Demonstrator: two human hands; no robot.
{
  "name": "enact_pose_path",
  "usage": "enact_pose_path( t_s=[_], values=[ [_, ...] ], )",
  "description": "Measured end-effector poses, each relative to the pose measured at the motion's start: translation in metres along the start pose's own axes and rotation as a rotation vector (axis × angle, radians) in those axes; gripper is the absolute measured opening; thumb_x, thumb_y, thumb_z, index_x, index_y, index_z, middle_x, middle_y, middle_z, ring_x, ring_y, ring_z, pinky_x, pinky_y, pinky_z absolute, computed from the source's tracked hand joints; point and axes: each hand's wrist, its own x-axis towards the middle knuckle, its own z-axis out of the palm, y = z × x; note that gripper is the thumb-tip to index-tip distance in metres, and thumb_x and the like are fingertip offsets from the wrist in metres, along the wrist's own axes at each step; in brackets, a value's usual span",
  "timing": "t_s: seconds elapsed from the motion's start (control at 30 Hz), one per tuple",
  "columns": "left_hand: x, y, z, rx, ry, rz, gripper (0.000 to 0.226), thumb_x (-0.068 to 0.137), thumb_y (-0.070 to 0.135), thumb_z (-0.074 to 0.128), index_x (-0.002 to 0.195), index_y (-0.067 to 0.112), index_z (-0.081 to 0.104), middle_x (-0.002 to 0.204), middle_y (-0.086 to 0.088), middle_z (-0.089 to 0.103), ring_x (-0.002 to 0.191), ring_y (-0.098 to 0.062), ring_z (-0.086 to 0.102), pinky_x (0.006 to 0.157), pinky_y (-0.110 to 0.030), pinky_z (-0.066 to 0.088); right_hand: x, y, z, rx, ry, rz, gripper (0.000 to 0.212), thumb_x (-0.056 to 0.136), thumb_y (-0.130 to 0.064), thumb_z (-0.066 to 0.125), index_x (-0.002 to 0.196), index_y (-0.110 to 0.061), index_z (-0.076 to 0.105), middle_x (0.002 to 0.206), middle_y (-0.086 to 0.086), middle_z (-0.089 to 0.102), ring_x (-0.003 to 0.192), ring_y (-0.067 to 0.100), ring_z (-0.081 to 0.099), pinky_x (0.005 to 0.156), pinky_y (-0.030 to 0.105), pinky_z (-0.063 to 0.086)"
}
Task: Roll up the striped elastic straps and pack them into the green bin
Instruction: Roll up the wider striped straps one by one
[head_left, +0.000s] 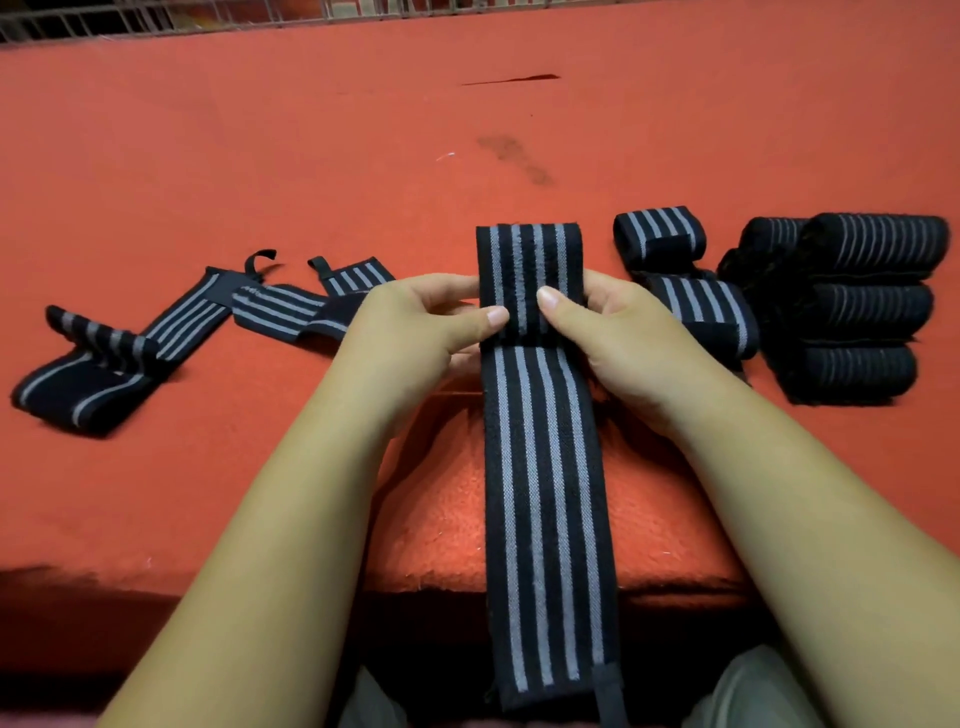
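Head view: steep downward, close over red table (208, 156).

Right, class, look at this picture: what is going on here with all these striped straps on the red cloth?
A person is holding one striped strap with both hands, the left hand and right hand pinching it near its far end, thumbs on top; the rest hangs toward their lap. It is not yet rolled. To the left, unrolled straps lie loose on the red cloth. To the right, rolled straps sit grouped together. No green bin shows in view.
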Motion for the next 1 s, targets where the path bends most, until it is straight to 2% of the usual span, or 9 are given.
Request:
enact_pose_path(
  t_s=[0.07,0.13,0.2,0.27,0.43,0.73,0.8,0.87,1.0],
  values=[
    [0.003,-0.003,-0.002,-0.007,0.032,0.017,0.024,0.097,0.003,0.076,0.119,0.012,0.08,0.111,-0.013,0.082,0.095,-0.024,0.082,0.078,-0.03,0.065,-0.001,-0.004,-0.003,-0.064,-0.025,0.01,0.03,0.111,-0.046,0.052,0.136,-0.04,0.068,0.124,-0.019,0.077,0.117,0.006,0.072,0.109,0.045,0.054],
    [0.007,-0.006,-0.005,-0.013,0.064,0.031,0.025,0.095,0.004,0.078,0.119,0.013,0.08,0.115,-0.014,0.08,0.102,-0.027,0.081,0.086,-0.035,0.065,-0.001,-0.005,-0.008,-0.111,-0.045,0.044,0.035,0.111,-0.055,0.046,0.132,-0.042,0.07,0.111,-0.024,0.076,0.103,0.001,0.071,0.099,0.036,0.053],
    [0.008,-0.005,-0.006,-0.021,0.089,0.039,0.026,0.096,0.003,0.078,0.12,0.012,0.08,0.116,-0.014,0.08,0.101,-0.026,0.081,0.085,-0.035,0.066,0.0,0.0,-0.012,-0.128,-0.055,0.078,0.046,0.111,-0.057,0.043,0.112,-0.025,0.076,0.088,-0.013,0.07,0.08,0.011,0.062,0.082,0.04,0.051],
    [0.008,-0.004,-0.006,-0.04,0.08,0.05,0.028,0.097,0.002,0.076,0.123,0.012,0.079,0.113,-0.011,0.082,0.101,-0.023,0.081,0.085,-0.031,0.065,0.0,0.004,-0.014,-0.184,-0.053,0.057,0.047,0.111,-0.054,0.046,0.1,-0.018,0.073,0.084,-0.008,0.07,0.076,0.015,0.062,0.081,0.043,0.051],
    [0.005,-0.004,0.0,-0.059,0.038,0.059,0.028,0.1,0.001,0.071,0.125,0.009,0.079,0.11,-0.004,0.083,0.103,-0.017,0.08,0.085,-0.024,0.062,-0.003,0.007,-0.017,-0.202,-0.028,-0.023,0.028,0.114,-0.034,0.052,0.119,-0.025,0.078,0.113,-0.016,0.08,0.114,0.007,0.074,0.112,0.044,0.052],
    [0.009,-0.004,-0.004,0.031,0.017,0.088,0.03,0.105,0.002,0.064,0.13,0.013,0.077,0.113,-0.004,0.083,0.109,-0.022,0.079,0.103,-0.04,0.061,0.003,0.014,-0.02,0.1,-0.085,-0.006,0.027,0.106,-0.026,0.066,0.131,-0.03,0.076,0.125,0.002,0.079,0.123,0.037,0.071,0.111,0.069,0.049],
    [0.009,-0.004,-0.003,0.049,0.016,0.105,0.029,0.105,0.002,0.063,0.129,0.012,0.077,0.112,-0.004,0.083,0.108,-0.023,0.079,0.101,-0.041,0.062,0.003,0.013,-0.02,0.136,-0.063,0.008,0.028,0.105,-0.023,0.068,0.132,-0.027,0.076,0.122,0.003,0.08,0.113,0.031,0.075,0.104,0.062,0.056],
    [0.009,-0.005,-0.004,0.04,0.027,0.123,0.028,0.105,0.0,0.063,0.127,0.01,0.076,0.109,-0.006,0.083,0.105,-0.024,0.08,0.098,-0.04,0.064,0.003,0.012,-0.018,0.206,-0.044,0.031,0.032,0.103,-0.019,0.07,0.135,-0.023,0.074,0.12,0.013,0.079,0.093,0.03,0.067,0.081,0.047,0.059],
    [0.011,-0.006,-0.007,-0.01,0.033,0.159,0.024,0.102,-0.005,0.064,0.119,0.008,0.075,0.11,-0.007,0.083,0.104,-0.022,0.08,0.09,-0.037,0.066,0.004,0.011,-0.017,0.298,-0.069,0.082,0.037,0.101,-0.023,0.073,0.138,-0.027,0.072,0.123,0.017,0.077,0.093,0.031,0.055,0.067,0.035,0.052]
  ],
)
